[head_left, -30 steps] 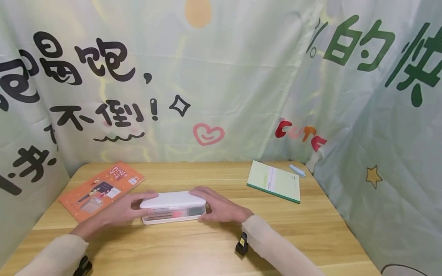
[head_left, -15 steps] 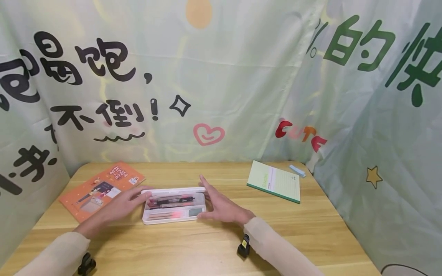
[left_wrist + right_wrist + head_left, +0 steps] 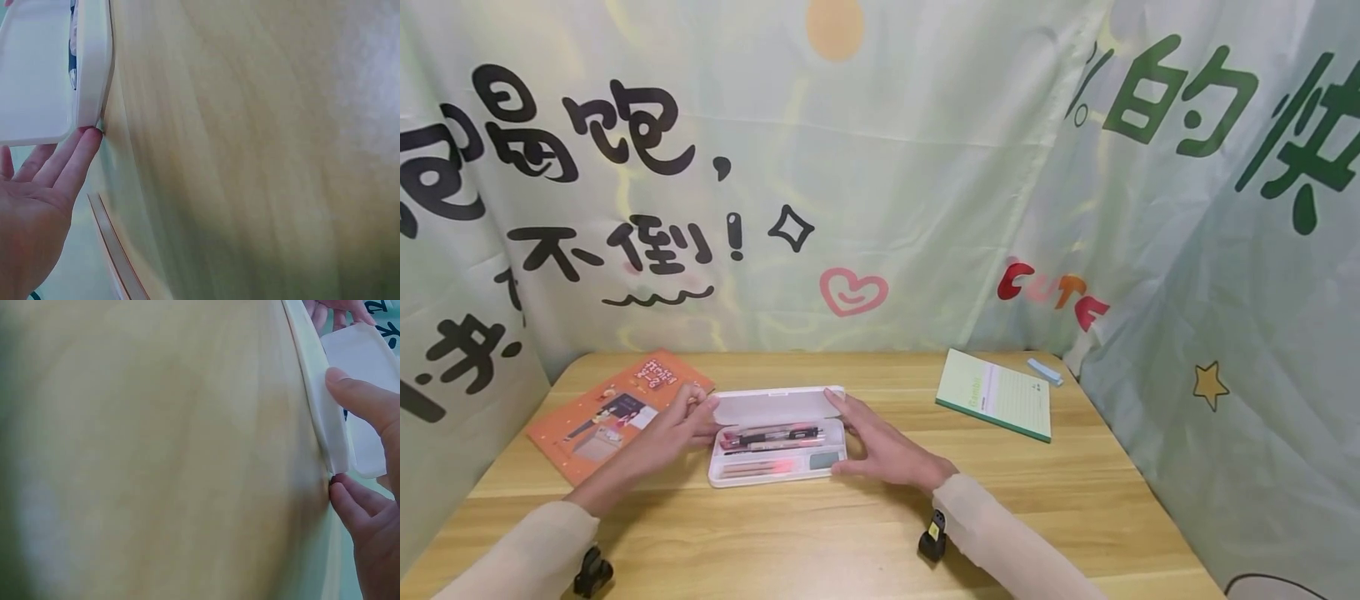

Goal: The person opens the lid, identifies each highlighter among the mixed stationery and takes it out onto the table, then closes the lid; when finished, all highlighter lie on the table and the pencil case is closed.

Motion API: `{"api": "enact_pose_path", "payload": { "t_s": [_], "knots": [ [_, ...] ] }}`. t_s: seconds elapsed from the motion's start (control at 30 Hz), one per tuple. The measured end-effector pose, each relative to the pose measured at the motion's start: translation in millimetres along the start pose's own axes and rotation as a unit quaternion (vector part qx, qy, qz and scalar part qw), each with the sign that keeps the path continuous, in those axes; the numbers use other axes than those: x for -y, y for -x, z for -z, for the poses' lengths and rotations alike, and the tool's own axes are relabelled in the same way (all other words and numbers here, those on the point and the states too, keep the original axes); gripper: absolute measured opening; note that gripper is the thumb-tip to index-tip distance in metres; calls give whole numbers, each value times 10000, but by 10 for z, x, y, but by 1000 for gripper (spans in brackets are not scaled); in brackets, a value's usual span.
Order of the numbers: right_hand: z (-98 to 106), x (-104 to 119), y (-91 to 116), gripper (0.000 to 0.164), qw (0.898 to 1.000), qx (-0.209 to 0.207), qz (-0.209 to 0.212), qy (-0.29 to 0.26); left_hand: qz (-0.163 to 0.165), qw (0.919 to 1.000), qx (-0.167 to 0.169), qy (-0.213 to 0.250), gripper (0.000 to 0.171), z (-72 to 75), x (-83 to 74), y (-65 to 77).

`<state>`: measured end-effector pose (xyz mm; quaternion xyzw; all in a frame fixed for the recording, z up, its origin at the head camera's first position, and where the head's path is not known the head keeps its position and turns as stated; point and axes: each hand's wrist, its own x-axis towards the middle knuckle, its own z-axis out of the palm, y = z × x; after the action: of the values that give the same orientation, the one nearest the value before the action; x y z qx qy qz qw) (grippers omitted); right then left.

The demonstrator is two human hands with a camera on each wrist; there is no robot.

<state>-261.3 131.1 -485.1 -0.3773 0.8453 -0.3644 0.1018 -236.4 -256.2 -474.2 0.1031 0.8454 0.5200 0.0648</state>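
A white pencil case (image 3: pixel 775 481) lies on the wooden table with its lid (image 3: pixel 778 407) swung back. Inside it are a black pen (image 3: pixel 775 434), other slim sticks and a grey-green block (image 3: pixel 823 460). My left hand (image 3: pixel 673 429) is at the case's left end; the left wrist view shows its fairly straight fingers (image 3: pixel 78 159) touching that end. My right hand (image 3: pixel 891 446) holds the right end, its thumb (image 3: pixel 362 397) on the front wall and other fingers at the end and by the lid.
Behind my left hand lies an orange booklet (image 3: pixel 610 417). A pale green notebook (image 3: pixel 996 396) and a small light-blue object (image 3: pixel 1045 372) lie at the back right. Printed curtains (image 3: pixel 880 183) rise along the table's back and sides.
The pencil case's lid has swung from nearly closed to folded back, showing the contents. My left hand has shifted from gripping the lid to the case's left end; the right stays at its end.
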Motion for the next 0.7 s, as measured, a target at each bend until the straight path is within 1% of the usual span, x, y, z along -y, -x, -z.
{"api": "enact_pose_path", "payload": {
  "t_s": [0.1,0.2,0.27,0.33,0.43,0.6,0.7],
  "knots": [
    [15,-3,-39,116,9997,85,97,-199,-313,9984,-182,-427,29,15,9,29],
    [30,-10,-75,117,9995,138,136,-260,-678,9927,-498,-862,18,48,9,54],
    [40,-16,-87,118,9996,148,85,-215,-950,9886,-623,-984,12,65,1,64],
    [49,-18,-100,120,9996,159,61,-234,-1184,9861,-579,-1012,8,72,-2,67],
    [60,-24,-122,123,9992,161,-7,-362,-1449,9805,-453,-1251,12,63,6,81],
    [68,-39,-157,128,9983,140,-154,-543,-1670,9701,-303,-1736,30,8,75,98],
    [72,-50,-172,129,9978,168,-220,-600,-1707,9656,-109,-1957,39,-23,115,113]
  ]
}}
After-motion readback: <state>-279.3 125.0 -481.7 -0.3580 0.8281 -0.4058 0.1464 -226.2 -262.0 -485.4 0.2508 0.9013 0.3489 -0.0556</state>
